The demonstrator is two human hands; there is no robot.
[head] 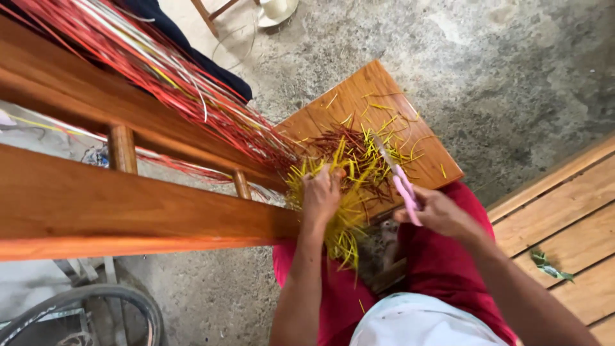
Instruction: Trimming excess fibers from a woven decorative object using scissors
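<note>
The left hand (pixel 321 192) is closed around a bunch of yellow strips (pixel 343 214) at the near edge of the small wooden table (pixel 359 102). The right hand (pixel 442 214) grips pink-handled scissors (pixel 398 179), blades pointing over the cut strip ends (pixel 371 150) scattered mid-table. Red strands (pixel 160 70) drape the wooden frame (pixel 128 205) beside.

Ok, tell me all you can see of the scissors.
The scissors have pink, plastic-looking handles and pale metal blades. The right hand grips the handles; the blades point up and away over the wooden board, their tips among the yellow strips that the left hand holds down. Whether the blades are open cannot be told.
</note>
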